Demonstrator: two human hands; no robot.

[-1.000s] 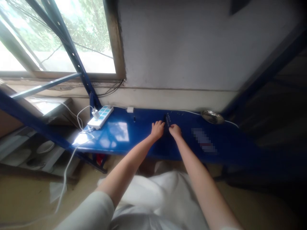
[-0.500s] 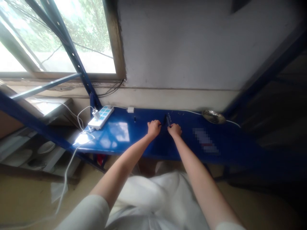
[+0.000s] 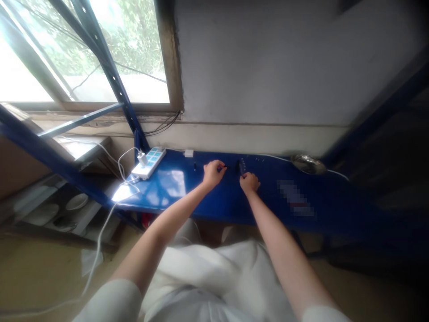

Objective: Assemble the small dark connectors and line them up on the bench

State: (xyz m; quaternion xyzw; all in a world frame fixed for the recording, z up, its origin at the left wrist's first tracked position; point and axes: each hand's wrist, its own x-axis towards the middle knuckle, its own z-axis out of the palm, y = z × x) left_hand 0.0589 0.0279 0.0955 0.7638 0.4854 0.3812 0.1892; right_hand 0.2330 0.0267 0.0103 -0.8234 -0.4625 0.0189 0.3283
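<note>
My left hand is closed in a pinch above the blue table, with a small, thin dark piece at its fingertips. Its kind is too small to tell. To the right, my right hand grips the near end of a narrow dark strip with small light bumps along one side. The strip points away from me, and a dark patch, perhaps its shadow, lies beside it. A few inches of table separate the hands. A short dark piece stands or lies left of my left hand.
A white power strip with a plug in it sits at the left end. Near the wall are a white adapter, several tiny bits and a shiny metal dish-like object. A blue post rises at left.
My left hand has moved left, away from the strip, and turned, with a dark piece now showing at its fingertips. My right hand keeps its grip. The view has shifted slightly.
</note>
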